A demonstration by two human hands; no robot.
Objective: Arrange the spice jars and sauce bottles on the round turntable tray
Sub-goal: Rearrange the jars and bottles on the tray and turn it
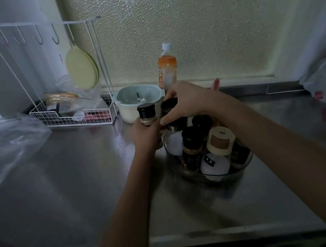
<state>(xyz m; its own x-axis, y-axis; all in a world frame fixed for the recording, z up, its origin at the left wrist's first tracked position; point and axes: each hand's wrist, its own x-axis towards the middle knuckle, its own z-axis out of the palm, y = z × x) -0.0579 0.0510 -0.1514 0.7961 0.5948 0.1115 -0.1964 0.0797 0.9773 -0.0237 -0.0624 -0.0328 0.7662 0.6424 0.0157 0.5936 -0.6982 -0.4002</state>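
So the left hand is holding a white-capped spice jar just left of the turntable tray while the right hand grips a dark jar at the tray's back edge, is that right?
Not quite. The spice jar in the left hand has a black cap, not a white one; the head view shows it. The rest holds: it is just left of the turntable tray, and the right hand grips a dark jar at the tray's back edge.

On the table (77, 176), jars crowd the tray (244, 166) at right, a bowl (131, 111) behind it, a wire rack (70, 117) apparently farther left.
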